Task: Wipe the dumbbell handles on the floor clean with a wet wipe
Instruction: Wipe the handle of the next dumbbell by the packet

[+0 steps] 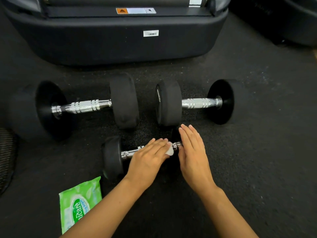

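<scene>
Under the left hand (147,157), flat fingers press a white wet wipe (169,151) onto the small dumbbell's handle (127,152). Right hand (193,152) rests open-fingered over that dumbbell's right weight. Beyond both hands lie two larger dumbbells (85,105).

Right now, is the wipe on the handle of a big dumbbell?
No, the left hand presses the wet wipe on the small dumbbell's handle.

Green wipes pack (80,203) at lower left with partial white lettering "icare", orange warning-triangle sticker (122,11) at top centre on black machine base (103,40), white barcode label (151,33) below it, digits unreadable
</scene>
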Demonstrator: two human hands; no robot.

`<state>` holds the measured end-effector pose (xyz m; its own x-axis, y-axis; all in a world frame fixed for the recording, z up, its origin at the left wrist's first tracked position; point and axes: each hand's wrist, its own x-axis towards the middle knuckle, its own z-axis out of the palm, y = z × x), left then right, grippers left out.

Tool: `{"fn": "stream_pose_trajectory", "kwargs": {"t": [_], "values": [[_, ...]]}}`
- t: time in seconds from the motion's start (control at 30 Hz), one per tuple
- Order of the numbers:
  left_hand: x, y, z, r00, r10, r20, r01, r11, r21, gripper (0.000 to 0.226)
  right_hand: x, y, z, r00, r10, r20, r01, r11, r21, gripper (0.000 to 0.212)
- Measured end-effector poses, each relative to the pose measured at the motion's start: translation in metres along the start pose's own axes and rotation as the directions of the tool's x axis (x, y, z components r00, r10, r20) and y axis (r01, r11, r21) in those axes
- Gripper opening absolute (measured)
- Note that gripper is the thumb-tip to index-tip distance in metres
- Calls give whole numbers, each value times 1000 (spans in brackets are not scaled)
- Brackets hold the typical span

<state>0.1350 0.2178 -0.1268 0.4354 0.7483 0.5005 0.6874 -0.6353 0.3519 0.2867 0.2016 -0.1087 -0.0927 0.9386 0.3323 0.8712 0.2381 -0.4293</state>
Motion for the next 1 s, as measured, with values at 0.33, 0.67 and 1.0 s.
{"fn": "stream_pose_trajectory", "kwargs": {"t": [0.33, 0.67, 1.0], "values": [[17, 6, 0, 988, -75, 133, 83, 995, -50, 38, 1, -1, 0, 1000, -6, -16, 6, 1000, 7, 46], [18, 4, -3, 987, -31, 157, 32, 999, -1, 31, 0, 2, 0, 999, 15, 34, -16, 999, 32, 47], [5, 6, -52, 978, -170, 122, 177, 983, -44, 60, -2, -36, -27, 992, -110, 66, 101, 986, 132, 23]]}}
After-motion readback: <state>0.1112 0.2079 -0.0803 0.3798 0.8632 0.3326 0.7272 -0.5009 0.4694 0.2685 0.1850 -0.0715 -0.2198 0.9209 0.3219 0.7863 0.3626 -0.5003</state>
